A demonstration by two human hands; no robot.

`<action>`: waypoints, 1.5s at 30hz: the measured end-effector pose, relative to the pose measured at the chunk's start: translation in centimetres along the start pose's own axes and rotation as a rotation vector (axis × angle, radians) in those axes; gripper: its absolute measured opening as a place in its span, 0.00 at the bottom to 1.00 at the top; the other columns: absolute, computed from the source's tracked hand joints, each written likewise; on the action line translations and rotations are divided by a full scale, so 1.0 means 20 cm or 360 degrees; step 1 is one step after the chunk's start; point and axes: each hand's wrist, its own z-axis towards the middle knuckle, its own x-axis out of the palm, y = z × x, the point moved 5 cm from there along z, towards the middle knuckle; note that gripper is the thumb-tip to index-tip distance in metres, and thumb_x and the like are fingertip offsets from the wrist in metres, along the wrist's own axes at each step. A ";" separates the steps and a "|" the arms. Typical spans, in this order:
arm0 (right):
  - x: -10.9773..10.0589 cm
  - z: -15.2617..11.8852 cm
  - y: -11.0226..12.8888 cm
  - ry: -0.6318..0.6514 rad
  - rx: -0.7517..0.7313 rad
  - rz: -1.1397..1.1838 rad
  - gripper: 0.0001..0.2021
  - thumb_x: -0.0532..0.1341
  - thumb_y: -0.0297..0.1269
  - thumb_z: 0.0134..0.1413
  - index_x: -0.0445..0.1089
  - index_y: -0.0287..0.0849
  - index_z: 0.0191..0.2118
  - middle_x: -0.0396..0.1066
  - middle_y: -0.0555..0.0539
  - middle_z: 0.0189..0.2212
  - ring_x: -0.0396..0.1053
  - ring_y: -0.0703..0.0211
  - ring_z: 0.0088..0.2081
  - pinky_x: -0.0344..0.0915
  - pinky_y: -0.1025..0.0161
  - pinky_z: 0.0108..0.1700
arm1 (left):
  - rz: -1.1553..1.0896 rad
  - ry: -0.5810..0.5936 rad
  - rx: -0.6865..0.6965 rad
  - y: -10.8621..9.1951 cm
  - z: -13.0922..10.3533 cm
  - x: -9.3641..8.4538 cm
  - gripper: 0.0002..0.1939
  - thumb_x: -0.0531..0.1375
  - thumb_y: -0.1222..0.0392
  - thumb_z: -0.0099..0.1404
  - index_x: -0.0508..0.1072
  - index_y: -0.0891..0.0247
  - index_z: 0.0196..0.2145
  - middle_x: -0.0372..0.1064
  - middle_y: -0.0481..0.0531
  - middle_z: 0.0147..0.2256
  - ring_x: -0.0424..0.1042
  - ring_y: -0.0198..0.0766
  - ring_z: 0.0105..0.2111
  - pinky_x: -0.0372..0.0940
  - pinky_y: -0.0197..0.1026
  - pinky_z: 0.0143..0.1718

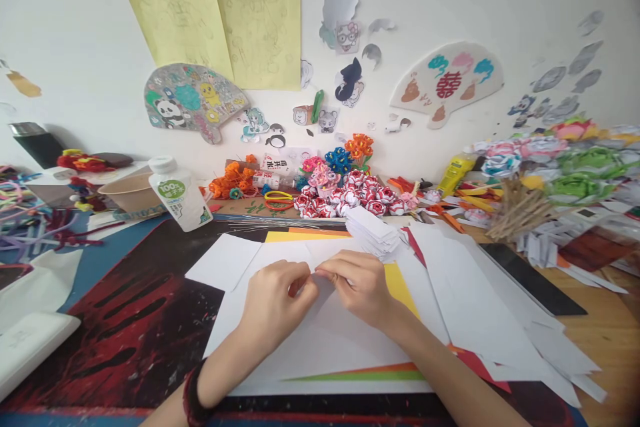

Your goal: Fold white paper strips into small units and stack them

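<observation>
My left hand [279, 300] and my right hand [357, 287] meet above a stack of white sheets [320, 353] on the desk mat. Both are closed in a pinch, fingertips nearly touching. Between them shows a piece of white paper [313, 260], partly hidden by the fingers and hard to tell from the sheets below. A square of white paper [225, 260] lies beyond my left hand. Behind my right hand sits a pile of small cut white papers [373, 230]. Yellow paper [400, 287] sticks out beside my right wrist.
A white bottle [180, 197] stands at the back left near a brown paper bowl [130, 193]. Red-and-white paper flowers [357, 197] and yellow-handled scissors [279, 199] line the back. Long white paper strips [480, 293] and a dark flat bar [533, 280] lie right.
</observation>
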 end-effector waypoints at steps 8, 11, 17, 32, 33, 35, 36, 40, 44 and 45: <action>-0.05 0.01 0.00 -0.0090 0.0009 -0.0099 0.08 0.58 0.23 0.55 0.74 0.39 0.32 0.75 0.47 0.25 0.70 0.61 0.27 0.64 0.64 0.31 | 0.0011 -0.0011 0.0005 0.01 0.00 -0.02 0.11 0.52 0.63 0.57 0.60 0.63 0.18 0.58 0.45 0.18 0.58 0.32 0.22 0.48 0.36 0.26; -0.08 0.03 -0.01 -0.0175 0.0062 -0.0103 0.08 0.59 0.24 0.55 0.74 0.39 0.30 0.74 0.46 0.24 0.69 0.60 0.26 0.64 0.64 0.30 | 0.0017 -0.0019 -0.0013 0.02 0.01 -0.02 0.10 0.52 0.64 0.56 0.60 0.63 0.18 0.58 0.45 0.18 0.58 0.32 0.21 0.48 0.36 0.26; -0.14 0.04 -0.04 -0.0254 0.0178 -0.0112 0.08 0.60 0.25 0.55 0.75 0.40 0.29 0.75 0.47 0.25 0.70 0.60 0.27 0.64 0.63 0.31 | 0.0020 -0.0032 -0.0032 0.04 0.02 -0.03 0.10 0.52 0.64 0.57 0.63 0.63 0.18 0.61 0.46 0.18 0.59 0.33 0.22 0.49 0.36 0.26; -0.02 0.01 -0.23 0.0279 0.1041 0.0578 0.11 0.62 0.42 0.53 0.78 0.39 0.32 0.76 0.45 0.30 0.70 0.57 0.30 0.62 0.65 0.30 | -0.0155 -0.0075 0.0156 0.03 0.03 -0.07 0.11 0.52 0.54 0.68 0.72 0.60 0.36 0.73 0.48 0.32 0.67 0.39 0.32 0.55 0.42 0.39; 0.00 0.01 -0.23 0.0352 0.1036 0.0628 0.12 0.62 0.42 0.54 0.77 0.39 0.32 0.76 0.45 0.30 0.70 0.58 0.31 0.63 0.65 0.30 | -0.0180 -0.0014 0.0137 0.03 0.03 -0.06 0.11 0.52 0.55 0.68 0.72 0.60 0.35 0.73 0.47 0.30 0.67 0.38 0.29 0.55 0.41 0.38; 0.02 0.00 -0.23 0.0489 0.1023 0.0690 0.11 0.61 0.41 0.55 0.77 0.39 0.32 0.75 0.46 0.31 0.70 0.58 0.32 0.63 0.66 0.32 | -0.0222 0.0069 0.0095 0.04 0.03 -0.05 0.12 0.52 0.56 0.68 0.73 0.60 0.32 0.73 0.46 0.27 0.66 0.37 0.27 0.55 0.40 0.37; 0.03 0.00 -0.23 0.0558 0.1023 0.0706 0.11 0.61 0.41 0.55 0.76 0.38 0.32 0.75 0.46 0.31 0.69 0.58 0.33 0.63 0.66 0.33 | -0.0232 0.0099 0.0080 0.04 0.03 -0.05 0.12 0.52 0.55 0.67 0.73 0.60 0.32 0.73 0.46 0.28 0.66 0.37 0.27 0.55 0.40 0.36; 0.05 -0.02 -0.21 0.0785 0.0999 0.0723 0.09 0.59 0.37 0.55 0.75 0.38 0.34 0.74 0.47 0.31 0.69 0.59 0.34 0.64 0.66 0.34 | -0.0206 0.0244 0.0094 0.03 0.02 -0.04 0.13 0.52 0.55 0.67 0.75 0.59 0.33 0.74 0.46 0.27 0.66 0.38 0.26 0.55 0.39 0.34; 0.06 -0.02 -0.18 0.0880 0.0944 0.0681 0.08 0.58 0.33 0.54 0.74 0.38 0.32 0.72 0.49 0.27 0.67 0.62 0.30 0.62 0.67 0.32 | -0.0225 0.0373 0.0152 0.01 0.01 -0.01 0.14 0.51 0.56 0.68 0.75 0.59 0.32 0.72 0.46 0.24 0.65 0.35 0.23 0.55 0.37 0.31; 0.07 -0.03 -0.18 0.0904 0.0938 0.0666 0.08 0.58 0.32 0.54 0.74 0.38 0.32 0.71 0.50 0.26 0.66 0.63 0.29 0.61 0.68 0.31 | -0.0239 0.0391 0.0161 0.01 0.01 -0.01 0.15 0.51 0.56 0.68 0.75 0.59 0.31 0.72 0.46 0.24 0.65 0.34 0.23 0.55 0.36 0.30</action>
